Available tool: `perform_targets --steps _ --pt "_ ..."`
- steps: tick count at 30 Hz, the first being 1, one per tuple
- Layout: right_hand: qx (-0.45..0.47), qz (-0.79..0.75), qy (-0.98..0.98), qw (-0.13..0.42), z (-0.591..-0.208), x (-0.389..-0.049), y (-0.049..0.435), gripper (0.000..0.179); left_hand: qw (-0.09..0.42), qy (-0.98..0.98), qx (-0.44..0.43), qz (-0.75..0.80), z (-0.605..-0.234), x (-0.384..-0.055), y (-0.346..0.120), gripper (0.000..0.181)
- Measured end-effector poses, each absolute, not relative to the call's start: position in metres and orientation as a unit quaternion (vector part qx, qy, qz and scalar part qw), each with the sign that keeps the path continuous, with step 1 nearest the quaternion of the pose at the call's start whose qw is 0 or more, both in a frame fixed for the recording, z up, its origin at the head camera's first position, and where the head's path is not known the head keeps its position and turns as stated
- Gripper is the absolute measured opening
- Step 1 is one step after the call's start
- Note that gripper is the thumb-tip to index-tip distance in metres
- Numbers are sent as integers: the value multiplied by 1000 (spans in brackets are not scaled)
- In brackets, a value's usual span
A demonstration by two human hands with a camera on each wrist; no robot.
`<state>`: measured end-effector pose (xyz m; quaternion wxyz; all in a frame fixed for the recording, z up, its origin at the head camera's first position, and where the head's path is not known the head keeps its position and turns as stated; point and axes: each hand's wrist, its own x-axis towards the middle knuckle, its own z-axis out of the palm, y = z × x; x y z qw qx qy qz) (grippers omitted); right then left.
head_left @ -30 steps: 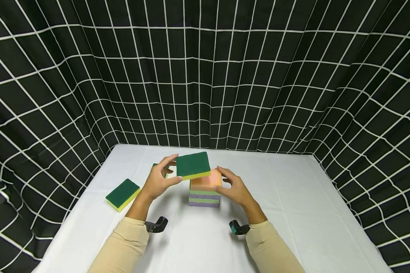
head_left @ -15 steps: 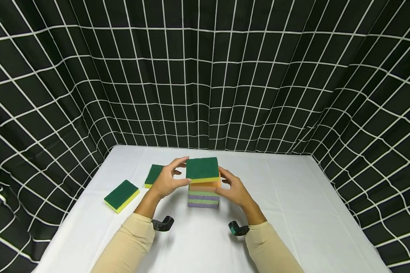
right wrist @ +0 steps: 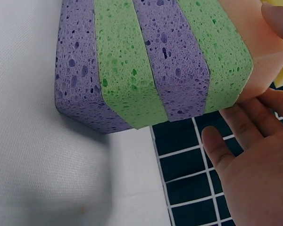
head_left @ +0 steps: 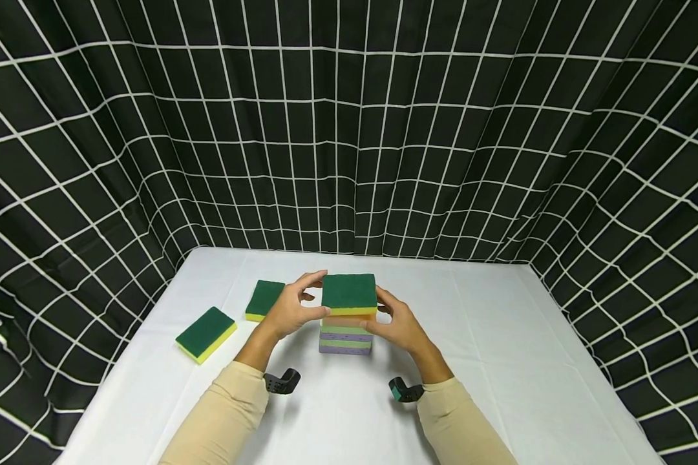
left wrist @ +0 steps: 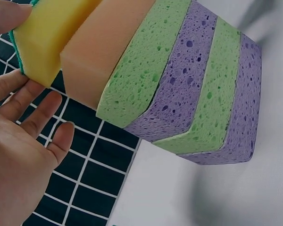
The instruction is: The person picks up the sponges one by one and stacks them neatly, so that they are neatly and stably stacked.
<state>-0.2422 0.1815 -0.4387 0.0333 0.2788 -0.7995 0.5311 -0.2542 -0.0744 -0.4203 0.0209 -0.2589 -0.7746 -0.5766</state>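
Note:
My left hand [head_left: 293, 309] pinches a green-and-yellow scrub sponge [head_left: 349, 292] by its left side, green face up. That sponge lies over a peach-orange sponge [left wrist: 104, 52], roughly lined up with it; whether they touch all along cannot be told. Fingers and thumb of my right hand [head_left: 400, 324] grip the peach sponge from the right. Below it, green sponges [left wrist: 146, 61] and purple sponges [right wrist: 174, 61] alternate in an upright stack. The bottom purple sponge [head_left: 345, 351] rests on the table.
Two more green-and-yellow sponges lie on the white table [head_left: 500, 361] to the left: one scrub sponge [head_left: 206, 334] farther out, another scrub sponge [head_left: 264, 298] behind my left hand. Black cloth [head_left: 349, 129] with a white grid hangs behind and at both sides.
My left hand has carried the green-and-yellow sponge rightward and down, from a tilted position to squarely over the stack. My right hand has stayed at the peach sponge.

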Motion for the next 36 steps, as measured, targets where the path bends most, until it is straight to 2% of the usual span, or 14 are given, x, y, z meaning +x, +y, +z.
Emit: perform_targets --steps 5,15,24,30,36 --pt "285 544 -789 32 -440 -242 181 73 25 -772 -260 -580 -436 -264 -75 71" --pt "287 546 -787 27 -438 -242 180 75 32 -772 -261 -579 -439 -267 -75 71" --pt "292 558 -777 19 -438 -242 181 76 8 -770 -259 -583 -407 -247 -71 67" --pt "288 559 -777 13 -440 -243 182 76 -2 -768 -256 -588 -404 -244 -70 66" --pt "274 551 -788 28 -465 -258 187 81 -9 -768 -253 -588 -405 -245 -71 66"
